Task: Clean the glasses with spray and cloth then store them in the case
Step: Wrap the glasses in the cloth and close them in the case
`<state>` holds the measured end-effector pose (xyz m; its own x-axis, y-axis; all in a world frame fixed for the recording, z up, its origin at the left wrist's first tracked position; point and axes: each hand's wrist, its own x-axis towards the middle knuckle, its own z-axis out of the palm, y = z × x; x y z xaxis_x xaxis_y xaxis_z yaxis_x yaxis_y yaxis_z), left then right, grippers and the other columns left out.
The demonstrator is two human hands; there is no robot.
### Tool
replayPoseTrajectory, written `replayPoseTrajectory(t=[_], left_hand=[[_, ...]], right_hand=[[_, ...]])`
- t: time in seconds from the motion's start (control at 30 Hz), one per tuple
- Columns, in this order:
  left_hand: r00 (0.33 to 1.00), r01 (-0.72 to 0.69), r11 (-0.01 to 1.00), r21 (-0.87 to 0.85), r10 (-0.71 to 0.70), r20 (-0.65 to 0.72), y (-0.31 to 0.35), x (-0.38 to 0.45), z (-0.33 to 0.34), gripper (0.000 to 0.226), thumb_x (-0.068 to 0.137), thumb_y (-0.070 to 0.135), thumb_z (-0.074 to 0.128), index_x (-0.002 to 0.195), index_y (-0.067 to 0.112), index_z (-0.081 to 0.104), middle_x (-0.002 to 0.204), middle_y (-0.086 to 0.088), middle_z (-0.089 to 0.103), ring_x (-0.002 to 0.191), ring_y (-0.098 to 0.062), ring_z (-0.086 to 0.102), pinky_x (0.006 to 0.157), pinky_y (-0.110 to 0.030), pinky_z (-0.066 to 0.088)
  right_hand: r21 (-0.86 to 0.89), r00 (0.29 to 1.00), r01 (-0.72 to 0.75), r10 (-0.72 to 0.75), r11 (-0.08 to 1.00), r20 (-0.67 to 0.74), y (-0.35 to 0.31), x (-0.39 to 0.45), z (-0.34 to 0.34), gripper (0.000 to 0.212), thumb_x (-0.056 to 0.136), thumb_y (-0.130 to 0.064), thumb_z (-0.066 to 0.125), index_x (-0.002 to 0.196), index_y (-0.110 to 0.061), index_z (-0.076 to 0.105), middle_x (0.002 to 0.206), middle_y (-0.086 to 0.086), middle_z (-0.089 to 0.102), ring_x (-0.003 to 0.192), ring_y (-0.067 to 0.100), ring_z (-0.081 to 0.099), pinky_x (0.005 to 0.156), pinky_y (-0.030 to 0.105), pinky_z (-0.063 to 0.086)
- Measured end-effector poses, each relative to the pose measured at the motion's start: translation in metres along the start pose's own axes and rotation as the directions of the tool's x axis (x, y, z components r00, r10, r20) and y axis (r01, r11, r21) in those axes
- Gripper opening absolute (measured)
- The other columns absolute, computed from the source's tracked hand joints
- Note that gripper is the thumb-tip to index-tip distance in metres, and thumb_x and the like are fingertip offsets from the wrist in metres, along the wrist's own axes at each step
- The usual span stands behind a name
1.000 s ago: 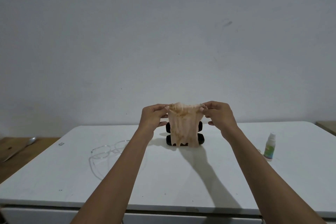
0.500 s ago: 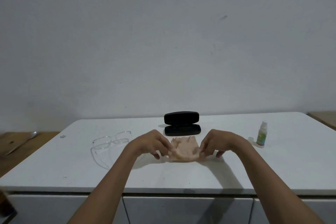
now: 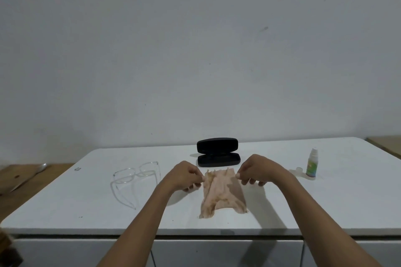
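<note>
A peach cloth (image 3: 222, 193) lies spread on the white table (image 3: 325, 208), its far edge lifted. My left hand (image 3: 184, 176) pinches the cloth's far left corner and my right hand (image 3: 256, 170) pinches the far right corner. Just behind the cloth stands an open black glasses case (image 3: 218, 155). Clear-framed glasses (image 3: 135, 176) rest on the table to the left of my left hand, arms unfolded toward me. A small white spray bottle (image 3: 312, 165) with a green label stands upright at the right, with its clear cap (image 3: 299, 169) beside it.
A wall rises right behind the table. A wooden surface (image 3: 23, 178) at the far left holds a metal utensil (image 3: 41, 167). Another wooden surface edge (image 3: 386, 143) shows at the far right. Drawer fronts run below the table's near edge.
Both hands lowered the cloth from mid-air, where it hung in front of the case, onto the table. The crumpled cloth now lies stretched out flat toward me.
</note>
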<state>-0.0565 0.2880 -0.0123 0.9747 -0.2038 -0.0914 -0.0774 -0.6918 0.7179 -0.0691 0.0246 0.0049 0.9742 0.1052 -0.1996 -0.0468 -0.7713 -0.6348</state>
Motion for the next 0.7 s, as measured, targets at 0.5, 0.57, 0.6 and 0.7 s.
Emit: replayPoseTrajectory(t=[0.5, 0.57, 0.6, 0.7], left_hand=[[0.979, 0.039, 0.995, 0.093, -0.019, -0.203, 0.001, 0.049, 0.028, 0.007, 0.076, 0.018, 0.084, 0.074, 0.022, 0.078, 0.075, 0.008, 0.069, 0.066, -0.01, 0.065, 0.063, -0.025, 0.053], [0.972, 0.04, 0.999, 0.019, -0.035, -0.231, -0.003, 0.05, 0.027, 0.015, 0.074, 0.011, 0.082, 0.064, 0.019, 0.074, 0.073, 0.004, 0.071, 0.068, -0.011, 0.067, 0.065, -0.026, 0.055], [0.968, 0.04, 0.999, -0.023, -0.044, -0.248, -0.005, 0.05, 0.027, 0.018, 0.073, 0.008, 0.082, 0.062, 0.018, 0.072, 0.073, 0.002, 0.072, 0.069, -0.012, 0.067, 0.065, -0.024, 0.054], [0.948, 0.029, 0.996, -0.089, -0.055, -0.312, -0.009, 0.053, 0.022, 0.022, 0.071, 0.004, 0.084, 0.06, 0.017, 0.069, 0.072, -0.002, 0.071, 0.068, -0.016, 0.067, 0.066, -0.024, 0.056]], right_hand=[[-0.155, 0.94, -0.048, -0.008, 0.987, -0.341, -0.003, 0.056, 0.045, 0.017, 0.086, -0.02, 0.063, 0.096, -0.024, 0.075, 0.098, 0.0, 0.073, 0.091, 0.023, 0.069, 0.068, 0.027, 0.049], [-0.112, 0.932, -0.052, 0.008, 0.992, -0.364, -0.003, 0.057, 0.047, 0.015, 0.082, -0.016, 0.061, 0.09, -0.02, 0.074, 0.094, 0.001, 0.072, 0.087, 0.024, 0.068, 0.066, 0.027, 0.049], [-0.088, 0.926, -0.051, 0.014, 0.995, -0.377, -0.003, 0.057, 0.047, 0.015, 0.081, -0.015, 0.061, 0.087, -0.019, 0.074, 0.092, 0.001, 0.072, 0.085, 0.024, 0.068, 0.065, 0.028, 0.051], [-0.021, 0.901, -0.059, 0.044, 0.998, -0.432, -0.002, 0.055, 0.046, 0.02, 0.078, -0.008, 0.057, 0.085, -0.016, 0.072, 0.089, 0.001, 0.071, 0.082, 0.025, 0.068, 0.066, 0.032, 0.054]])
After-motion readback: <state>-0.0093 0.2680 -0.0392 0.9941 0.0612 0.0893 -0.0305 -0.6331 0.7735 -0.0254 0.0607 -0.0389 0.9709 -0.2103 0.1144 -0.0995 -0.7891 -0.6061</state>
